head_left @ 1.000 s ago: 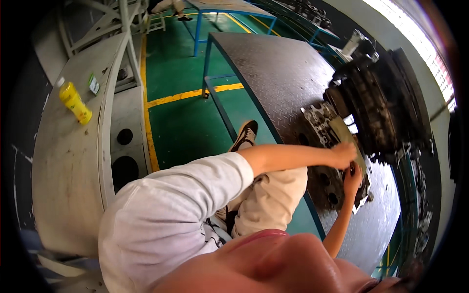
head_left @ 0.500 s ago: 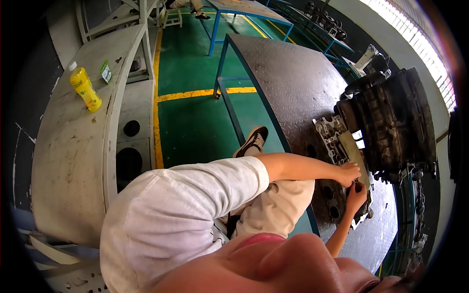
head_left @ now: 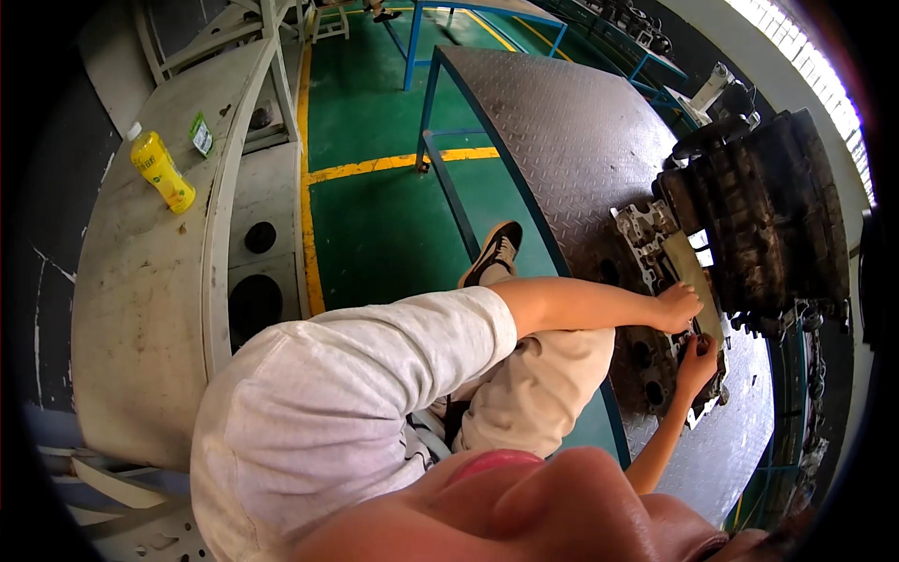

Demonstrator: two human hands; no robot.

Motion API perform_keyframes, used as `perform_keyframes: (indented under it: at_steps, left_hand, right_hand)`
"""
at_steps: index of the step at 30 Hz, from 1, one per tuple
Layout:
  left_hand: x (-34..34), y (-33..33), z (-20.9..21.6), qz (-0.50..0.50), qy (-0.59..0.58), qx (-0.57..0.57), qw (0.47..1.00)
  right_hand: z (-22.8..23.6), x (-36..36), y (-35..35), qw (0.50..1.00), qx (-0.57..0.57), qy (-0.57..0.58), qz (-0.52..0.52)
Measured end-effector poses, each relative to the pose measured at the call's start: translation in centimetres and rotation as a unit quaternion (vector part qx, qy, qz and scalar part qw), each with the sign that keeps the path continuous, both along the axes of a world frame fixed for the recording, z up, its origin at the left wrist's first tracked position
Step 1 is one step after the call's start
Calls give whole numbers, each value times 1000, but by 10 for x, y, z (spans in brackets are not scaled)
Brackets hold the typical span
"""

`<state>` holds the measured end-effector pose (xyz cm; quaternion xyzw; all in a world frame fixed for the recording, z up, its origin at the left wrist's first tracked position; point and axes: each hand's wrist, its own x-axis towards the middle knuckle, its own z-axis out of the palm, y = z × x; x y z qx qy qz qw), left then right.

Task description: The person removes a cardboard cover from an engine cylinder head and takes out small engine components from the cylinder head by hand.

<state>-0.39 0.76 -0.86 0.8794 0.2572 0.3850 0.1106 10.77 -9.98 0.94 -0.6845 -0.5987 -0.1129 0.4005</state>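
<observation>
On the metal table, a grimy engine cylinder head lies with a tan flat strip along its far right side. My left hand is over its middle, fingers curled closed at the part. Just nearer, my right hand has its thumb and fingers pinched together above the same cylinder head. Whatever small thing the fingers hold is hidden or too small to name. Round dark openings show in the cylinder head's left side, beside my left wrist.
A large dark engine block stands right behind the cylinder head. The table has a textured metal top. To the left, a worn bench carries a yellow bottle and a small green packet. Farther off stands another blue-framed table.
The whole view has shifted a little, with the scene now higher and farther right. My hands stay at the cylinder head, slightly farther apart than before.
</observation>
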Motion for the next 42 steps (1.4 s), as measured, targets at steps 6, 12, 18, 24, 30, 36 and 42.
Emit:
perform_keyframes:
  at_steps: [6,12,18,24,30,36,42]
  left_hand:
    - [-8,1,-1,-50,2,-1,999]
    - [-24,11,4,-59,-5,31,998]
    - [-30,17,5,-40,0,100,994]
    - [-37,51,26,51,-284,-10,957]
    - [-34,34,4,39,-51,-42,997]
    - [-36,17,9,59,12,44,997]
    - [-30,22,8,14,34,81,996]
  right_hand:
    - [-2,4,-4,995,-3,-67,-77]
    - [14,-4,-7,965,-25,-172,-195]
    - [-2,27,-13,978,-20,-142,-148]
    - [10,15,-8,997,22,-63,-27]
    - [14,-4,20,986,-25,-147,71]
    - [-1,-4,33,984,-78,-158,15]
    - [5,-5,37,975,-119,-186,-13]
